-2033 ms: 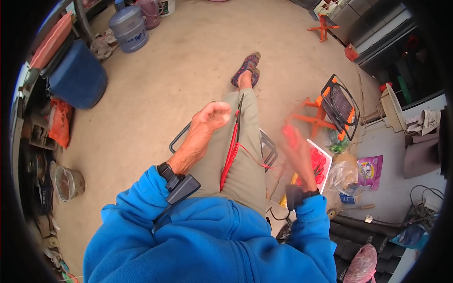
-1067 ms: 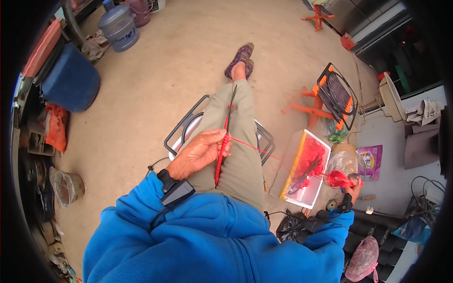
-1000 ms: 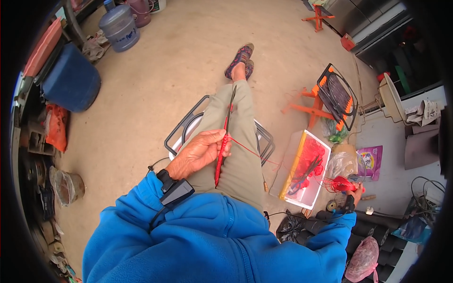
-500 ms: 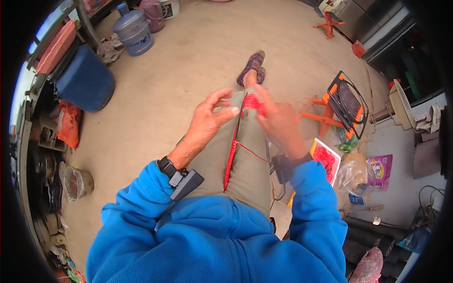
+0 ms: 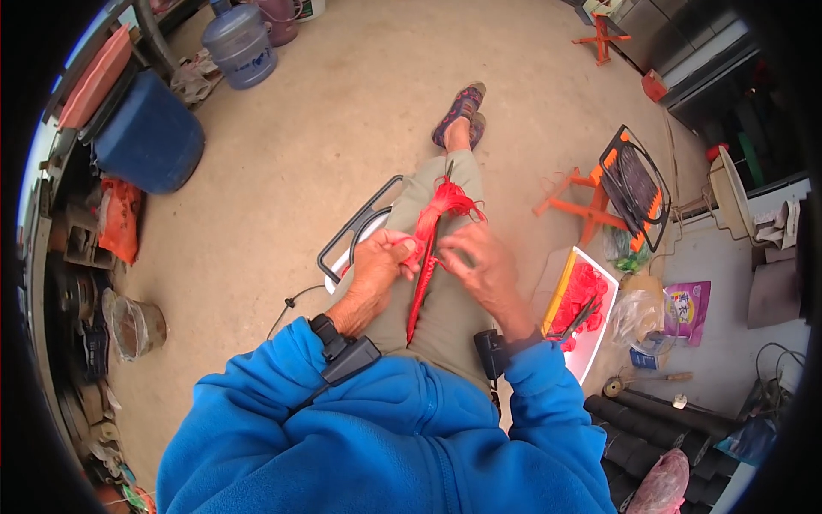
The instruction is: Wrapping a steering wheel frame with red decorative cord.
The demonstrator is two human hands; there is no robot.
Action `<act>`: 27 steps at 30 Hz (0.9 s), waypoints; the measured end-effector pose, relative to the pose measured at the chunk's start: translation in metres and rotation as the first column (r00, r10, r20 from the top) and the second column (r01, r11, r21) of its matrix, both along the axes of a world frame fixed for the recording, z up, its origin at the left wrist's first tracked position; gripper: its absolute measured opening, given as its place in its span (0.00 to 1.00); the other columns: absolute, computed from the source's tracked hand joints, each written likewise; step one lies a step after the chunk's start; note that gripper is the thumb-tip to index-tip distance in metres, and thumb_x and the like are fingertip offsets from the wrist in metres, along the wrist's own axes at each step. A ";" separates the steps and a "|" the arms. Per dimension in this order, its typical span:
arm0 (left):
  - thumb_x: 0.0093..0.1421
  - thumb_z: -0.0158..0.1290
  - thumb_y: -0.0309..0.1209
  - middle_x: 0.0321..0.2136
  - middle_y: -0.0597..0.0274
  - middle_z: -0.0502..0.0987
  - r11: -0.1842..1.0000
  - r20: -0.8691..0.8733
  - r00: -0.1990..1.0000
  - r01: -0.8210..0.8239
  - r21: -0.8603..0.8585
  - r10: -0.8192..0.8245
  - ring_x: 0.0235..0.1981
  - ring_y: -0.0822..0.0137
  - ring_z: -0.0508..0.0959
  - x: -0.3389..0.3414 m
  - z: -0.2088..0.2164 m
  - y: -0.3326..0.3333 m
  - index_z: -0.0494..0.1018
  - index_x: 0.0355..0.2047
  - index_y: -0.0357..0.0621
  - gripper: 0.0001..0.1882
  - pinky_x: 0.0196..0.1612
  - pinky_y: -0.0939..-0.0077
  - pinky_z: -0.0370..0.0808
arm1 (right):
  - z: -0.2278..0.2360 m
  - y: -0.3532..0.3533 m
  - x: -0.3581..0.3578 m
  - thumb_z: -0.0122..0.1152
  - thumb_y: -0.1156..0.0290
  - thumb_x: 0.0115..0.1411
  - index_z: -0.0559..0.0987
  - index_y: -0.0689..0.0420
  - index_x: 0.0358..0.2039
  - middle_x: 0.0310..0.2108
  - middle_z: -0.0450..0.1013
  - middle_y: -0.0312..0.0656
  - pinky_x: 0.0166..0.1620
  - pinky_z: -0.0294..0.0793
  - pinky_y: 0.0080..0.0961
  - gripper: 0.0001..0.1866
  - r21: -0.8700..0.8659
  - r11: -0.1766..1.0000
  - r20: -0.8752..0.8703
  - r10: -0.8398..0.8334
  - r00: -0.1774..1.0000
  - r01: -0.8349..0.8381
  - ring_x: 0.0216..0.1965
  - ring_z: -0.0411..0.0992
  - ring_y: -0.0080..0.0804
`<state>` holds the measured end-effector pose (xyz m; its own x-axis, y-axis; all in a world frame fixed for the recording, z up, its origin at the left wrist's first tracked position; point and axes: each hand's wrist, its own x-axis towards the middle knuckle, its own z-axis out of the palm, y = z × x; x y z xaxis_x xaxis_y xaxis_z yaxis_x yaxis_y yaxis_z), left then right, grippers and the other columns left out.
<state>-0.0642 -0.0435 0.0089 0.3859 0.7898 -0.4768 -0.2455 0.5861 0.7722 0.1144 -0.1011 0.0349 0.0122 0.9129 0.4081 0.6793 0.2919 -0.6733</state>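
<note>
A long, narrow dark rod bound with red thread lies along my lap, its lower end near my waist. A loose bundle of red strands spreads over its upper part, fraying toward my knees. My left hand is closed, thumb and fingers pinching red strands against the rod's left side. On the other side, my right hand has its thumb and forefinger drawn together beside the rod, at a bit of red thread. That hand is slightly blurred, and the thread at its fingertips is hard to see.
To my right stands a white tray of red strands with dark scissors on them. A folding stool is beyond it. At left are a blue barrel, a water jug and a lined bucket. A black frame sits beside my leg.
Both hands have come down and closer together around the rod. Red strands that were blurred at my right hand now lie along the rod's upper part, and my left hand has closed on them.
</note>
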 end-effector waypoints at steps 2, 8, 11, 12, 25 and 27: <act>0.60 0.52 0.24 0.27 0.57 0.77 1.000 0.009 1.000 0.009 -0.007 -0.009 0.20 0.72 0.74 0.003 0.003 -0.004 0.70 0.32 0.35 0.04 0.21 0.81 0.71 | -0.016 -0.006 -0.007 0.63 0.81 0.46 0.79 0.60 0.37 0.31 0.71 0.42 0.37 0.69 0.28 0.14 -0.006 0.999 -0.083 0.039 0.996 -0.040 0.36 0.69 0.38; 0.59 0.52 0.23 0.22 0.59 0.76 0.987 -0.131 0.979 0.159 0.015 -0.155 0.15 0.75 0.72 0.002 0.011 -0.005 0.70 0.31 0.35 0.03 0.16 0.82 0.66 | -0.021 -0.018 -0.011 0.64 0.81 0.45 0.77 0.56 0.43 0.29 0.66 0.41 0.35 0.67 0.31 0.20 0.017 1.000 0.049 0.001 0.999 -0.002 0.33 0.66 0.38; 0.58 0.52 0.22 0.22 0.58 0.76 0.989 -0.118 0.981 0.151 -0.013 -0.151 0.14 0.74 0.71 0.001 0.013 -0.004 0.71 0.31 0.35 0.02 0.14 0.82 0.64 | -0.022 -0.017 -0.009 0.65 0.81 0.44 0.77 0.55 0.41 0.29 0.65 0.40 0.34 0.66 0.31 0.20 0.121 0.993 0.143 -0.014 0.990 -0.004 0.33 0.66 0.37; 0.58 0.51 0.21 0.21 0.58 0.76 0.986 -0.036 0.989 0.139 -0.086 -0.143 0.13 0.74 0.70 0.000 0.012 -0.005 0.71 0.31 0.35 0.02 0.14 0.81 0.63 | -0.021 -0.017 -0.011 0.65 0.81 0.43 0.77 0.54 0.39 0.29 0.65 0.40 0.34 0.66 0.31 0.20 0.176 0.984 0.156 -0.017 0.988 -0.011 0.33 0.66 0.37; 0.64 0.49 0.31 0.27 0.59 0.76 0.961 0.101 0.956 0.276 0.009 -0.275 0.29 0.67 0.77 0.004 0.031 -0.014 0.72 0.40 0.33 0.12 0.37 0.77 0.75 | -0.038 -0.026 0.019 0.61 0.73 0.55 0.75 0.58 0.45 0.35 0.70 0.38 0.50 0.66 0.25 0.16 -0.150 0.976 -0.339 -0.203 0.919 0.160 0.41 0.70 0.32; 0.64 0.48 0.32 0.29 0.58 0.76 0.943 0.201 0.924 0.332 0.004 -0.326 0.32 0.66 0.77 0.001 0.036 -0.016 0.72 0.41 0.33 0.13 0.40 0.75 0.74 | -0.032 -0.030 0.030 0.58 0.70 0.59 0.75 0.58 0.44 0.34 0.71 0.39 0.50 0.67 0.26 0.14 -0.214 0.962 -0.612 -0.266 0.745 0.168 0.40 0.70 0.32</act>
<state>-0.0635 -0.0595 0.0445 0.7098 0.5890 -0.3864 -0.1793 0.6815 0.7095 0.1448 -0.1308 0.0027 0.4260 0.8982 0.1082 0.1207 0.0621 -0.9907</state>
